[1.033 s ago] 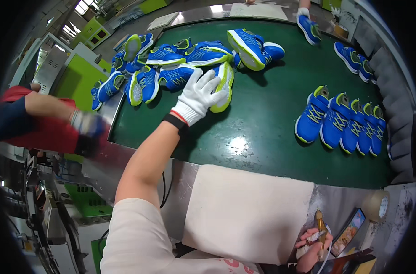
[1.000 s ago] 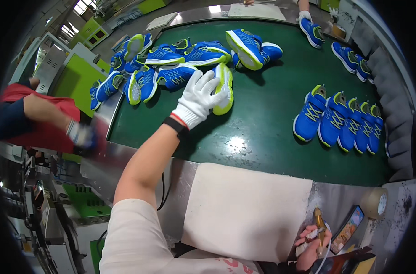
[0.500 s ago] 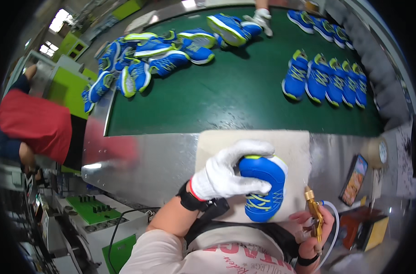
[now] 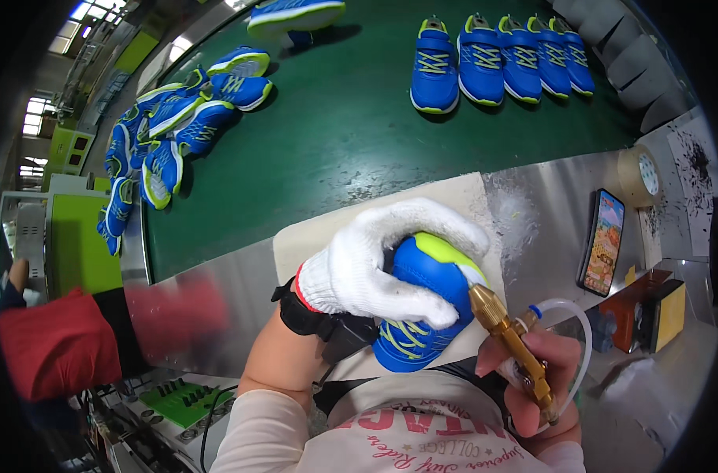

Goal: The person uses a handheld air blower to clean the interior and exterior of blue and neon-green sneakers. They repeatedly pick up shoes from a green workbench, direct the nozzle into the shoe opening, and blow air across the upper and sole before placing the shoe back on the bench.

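A white knitted glove covers my left hand (image 4: 398, 260), whose fingers wrap round a blue sneaker (image 4: 422, 268) with lime-green trim and laces. The shoe is tilted above a cream pad (image 4: 303, 244), its lime-green end away from me and its laced part close to my body. Bare-skinned, my right hand (image 4: 552, 366) grips a brass-coloured spray gun (image 4: 510, 335) with a clear hose (image 4: 586, 339). The gun's nozzle points at the sneaker's right side, very near the white sole edge; whether it touches, I cannot tell. My glove hides the middle of the shoe.
Several matching sneakers (image 4: 479, 67) stand in a row on the green table surface (image 4: 319, 150). More lie heaped (image 4: 165, 118) at the left. A phone (image 4: 603, 240) and a tape roll (image 4: 639, 175) sit at right. A person in red (image 4: 59, 339) is at left.
My right hand has brought the spray gun up and left, close to the sneaker. The shoe has been tilted in my left hand. The view has shifted, and the far gloved hand is out of sight.
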`<state>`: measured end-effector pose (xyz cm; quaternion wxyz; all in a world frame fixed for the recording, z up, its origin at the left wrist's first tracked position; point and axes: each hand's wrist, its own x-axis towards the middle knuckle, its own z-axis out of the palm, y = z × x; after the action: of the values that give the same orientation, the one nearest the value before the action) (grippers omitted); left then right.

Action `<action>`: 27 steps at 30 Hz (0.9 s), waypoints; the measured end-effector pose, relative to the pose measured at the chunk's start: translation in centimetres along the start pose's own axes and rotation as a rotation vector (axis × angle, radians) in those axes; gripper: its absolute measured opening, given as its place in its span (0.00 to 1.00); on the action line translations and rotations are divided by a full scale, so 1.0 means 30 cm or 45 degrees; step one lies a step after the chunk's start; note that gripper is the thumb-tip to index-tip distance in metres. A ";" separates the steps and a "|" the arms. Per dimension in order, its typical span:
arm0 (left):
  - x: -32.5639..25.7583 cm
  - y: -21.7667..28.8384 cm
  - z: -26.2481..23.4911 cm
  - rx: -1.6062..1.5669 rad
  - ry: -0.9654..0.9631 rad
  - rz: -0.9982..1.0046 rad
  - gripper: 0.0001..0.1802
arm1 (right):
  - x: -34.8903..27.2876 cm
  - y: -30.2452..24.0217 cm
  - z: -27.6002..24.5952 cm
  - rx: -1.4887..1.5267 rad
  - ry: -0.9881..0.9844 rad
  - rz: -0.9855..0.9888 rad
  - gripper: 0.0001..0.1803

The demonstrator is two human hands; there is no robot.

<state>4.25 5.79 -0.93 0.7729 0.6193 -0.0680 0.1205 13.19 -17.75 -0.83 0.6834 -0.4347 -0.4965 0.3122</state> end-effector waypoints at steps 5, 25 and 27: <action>-0.011 -0.025 -0.048 -0.253 0.275 -0.226 0.33 | -0.033 0.086 -0.004 0.039 0.093 0.012 0.46; -0.369 -0.010 0.139 -0.234 1.538 -0.478 0.31 | -0.232 0.104 0.012 0.956 0.463 0.900 0.45; -0.412 0.023 0.242 -0.299 1.798 -0.569 0.29 | -0.240 0.108 0.031 0.922 0.463 0.889 0.46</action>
<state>-7.50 -2.40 -1.80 0.6998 0.3072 0.5590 0.3215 10.07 -22.28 -6.57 0.7202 -0.3576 -0.0564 0.5918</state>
